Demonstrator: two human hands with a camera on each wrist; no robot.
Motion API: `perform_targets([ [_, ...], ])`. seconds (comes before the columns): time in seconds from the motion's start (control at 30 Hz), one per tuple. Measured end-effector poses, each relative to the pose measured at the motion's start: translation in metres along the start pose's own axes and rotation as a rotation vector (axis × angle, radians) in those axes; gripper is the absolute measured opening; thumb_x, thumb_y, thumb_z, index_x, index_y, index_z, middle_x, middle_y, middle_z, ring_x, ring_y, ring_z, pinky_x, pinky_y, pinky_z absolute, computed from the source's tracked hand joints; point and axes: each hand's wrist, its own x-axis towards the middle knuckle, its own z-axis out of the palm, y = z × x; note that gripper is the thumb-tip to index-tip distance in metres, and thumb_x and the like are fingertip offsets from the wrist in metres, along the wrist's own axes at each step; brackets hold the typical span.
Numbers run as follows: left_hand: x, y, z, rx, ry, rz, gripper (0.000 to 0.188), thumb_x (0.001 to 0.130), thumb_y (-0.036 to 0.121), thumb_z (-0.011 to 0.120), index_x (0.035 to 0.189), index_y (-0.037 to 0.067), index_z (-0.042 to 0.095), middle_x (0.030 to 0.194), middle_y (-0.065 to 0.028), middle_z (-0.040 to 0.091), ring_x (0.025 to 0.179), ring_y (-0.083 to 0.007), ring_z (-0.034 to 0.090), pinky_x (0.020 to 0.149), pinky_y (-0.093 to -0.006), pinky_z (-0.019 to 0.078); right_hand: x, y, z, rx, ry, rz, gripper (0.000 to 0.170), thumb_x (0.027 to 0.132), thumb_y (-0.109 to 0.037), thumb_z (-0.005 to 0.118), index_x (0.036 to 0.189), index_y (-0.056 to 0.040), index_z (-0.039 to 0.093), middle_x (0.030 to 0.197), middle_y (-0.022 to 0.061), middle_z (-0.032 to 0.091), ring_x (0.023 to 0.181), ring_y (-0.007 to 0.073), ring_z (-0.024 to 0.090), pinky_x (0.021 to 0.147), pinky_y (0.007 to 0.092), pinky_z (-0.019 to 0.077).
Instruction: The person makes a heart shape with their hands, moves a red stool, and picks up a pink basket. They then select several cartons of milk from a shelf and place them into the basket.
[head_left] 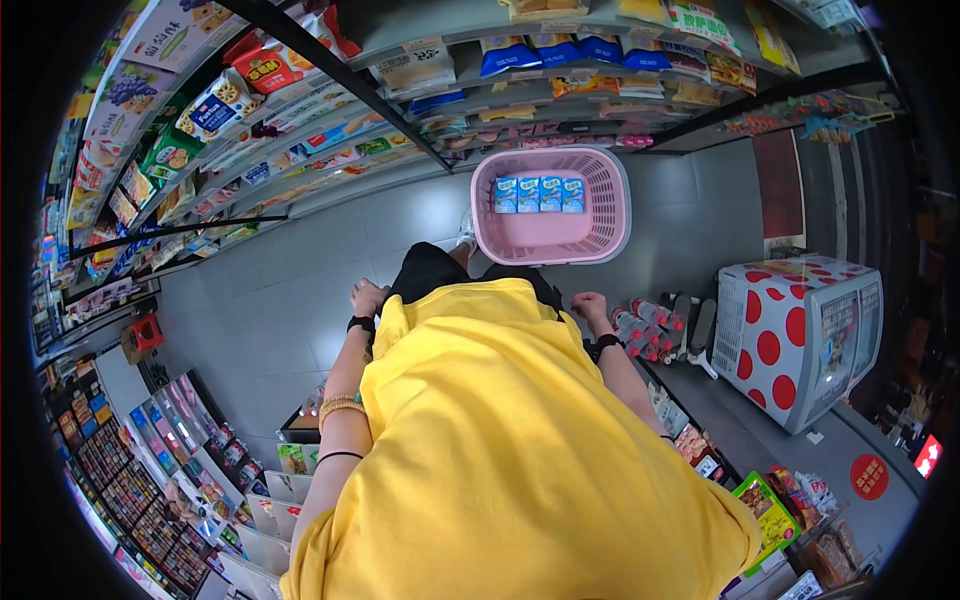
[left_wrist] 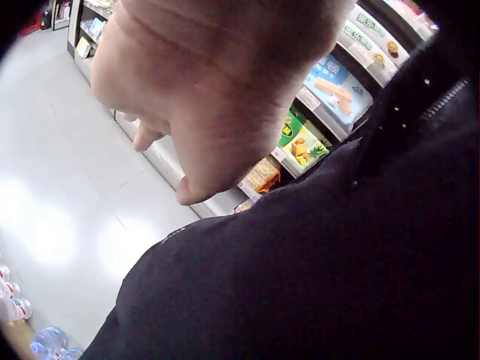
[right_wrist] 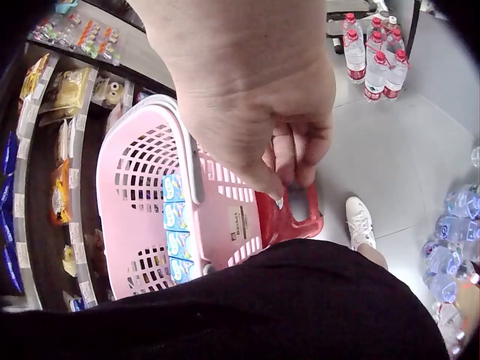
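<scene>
A pink basket stands on the floor in front of the person, with several blue drink cartons in a row inside. In the head view the left hand hangs beside the person's left hip, holding nothing. Its fingers are loosely bent in the left wrist view. The right hand hangs at the other side, away from the basket. Seen from the right wrist, this hand has loosely curled fingers with nothing in them; it overlaps the view of the basket wall and a red handle.
Snack shelves run along the left and front. Packs of bottles stand on the floor at the right, near a red-dotted freezer. Behind the person are more display racks. A white shoe shows beside the basket.
</scene>
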Motion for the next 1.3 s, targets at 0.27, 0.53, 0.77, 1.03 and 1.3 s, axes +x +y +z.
perform_targets([
  [0.27,0.002,0.0,0.002,-0.037,0.031,0.008,0.082,0.088,0.05,0.064,0.145,-0.003,0.036,0.153,-0.0237,0.042,0.151,-0.0384,0.023,0.124,-0.0471,0.0157,0.008,-0.002,0.001,-0.008,-0.009,-0.016,0.014,0.077,0.001,0.072,0.091,-0.0029,0.07,0.077,0.0064,0.07,0.059,0.0144,0.064,0.053,0.0245,0.0496],
  [0.53,0.007,-0.003,0.001,-0.288,-0.046,-0.07,0.08,0.087,0.051,0.066,0.139,-0.004,0.042,0.136,-0.027,0.059,0.141,-0.0388,0.043,0.122,-0.0493,0.017,0.017,0.007,0.0,-0.054,0.047,-0.042,0.027,0.068,0.004,0.076,0.094,-0.0024,0.069,0.08,0.0056,0.068,0.064,0.0155,0.063,0.057,0.0285,0.0517],
  [0.77,-0.01,0.011,-0.019,-0.022,-0.097,-0.003,0.059,0.085,0.047,0.068,0.116,-0.003,0.069,0.127,-0.0236,0.066,0.124,-0.0424,0.059,0.102,-0.0438,0.0463,0.02,0.011,0.0,-0.05,0.053,-0.018,0.018,0.075,0.001,0.072,0.093,-0.0028,0.07,0.078,0.0058,0.068,0.065,0.0153,0.063,0.057,0.0277,0.0512],
  [1.03,0.022,-0.016,-0.01,-0.018,-0.049,0.068,0.032,0.084,0.027,0.061,0.101,0.004,0.075,0.113,-0.0192,0.072,0.112,-0.0383,0.066,0.097,-0.0427,0.0522,-0.022,-0.131,-0.011,0.0,-0.125,-0.278,0.016,0.093,-0.016,0.066,0.097,-0.0014,0.071,0.081,0.0038,0.069,0.071,0.0113,0.064,0.063,0.0224,0.0476],
  [1.3,0.018,-0.007,-0.019,-0.001,0.04,0.239,0.024,0.081,0.019,0.062,0.095,0.004,0.075,0.11,-0.0218,0.071,0.108,-0.0401,0.066,0.095,-0.0434,0.0538,-0.227,-0.389,0.018,0.498,-0.781,-1.036,0.034,0.103,-0.031,0.051,0.109,0.001,0.063,0.112,0.0221,0.068,0.102,0.0274,0.063,0.085,0.0374,0.05],
])
